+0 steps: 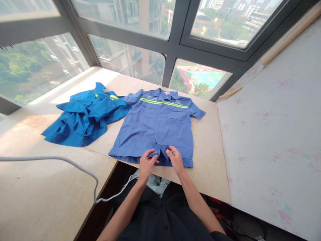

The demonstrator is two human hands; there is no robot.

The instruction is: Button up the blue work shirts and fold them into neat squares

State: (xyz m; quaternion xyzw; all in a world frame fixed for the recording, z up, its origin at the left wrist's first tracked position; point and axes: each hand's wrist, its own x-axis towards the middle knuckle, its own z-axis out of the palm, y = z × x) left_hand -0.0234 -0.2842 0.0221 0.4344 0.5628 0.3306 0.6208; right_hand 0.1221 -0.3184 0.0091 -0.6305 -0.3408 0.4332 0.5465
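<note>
1. Two garments are in sight: one short-sleeved blue work shirt [157, 129] spread flat with its front up, and one crumpled blue garment [85, 115] in a brighter blue lying to its left, touching the shirt's left sleeve. One white cable [62, 162] runs across the near left.
2. The shirt carries a yellow-green reflective stripe [163, 102] across the chest above two pockets; its collar points far, its hem near.
3. Both garments lie on a pale wooden board [208, 157] set into a window corner. A white surface with faint pink marks [273, 134] adjoins it on the right. Dark-framed windows [175, 47] at the far side look down on buildings and trees.
4. The left hand [146, 164] pinches the shirt's hem at the front opening, fingers closed on the cloth by a button.
5. The right hand [175, 160] rests just beside it, fingertips pressed together on the opposite edge of the opening. Both bare forearms reach in from the near edge.
</note>
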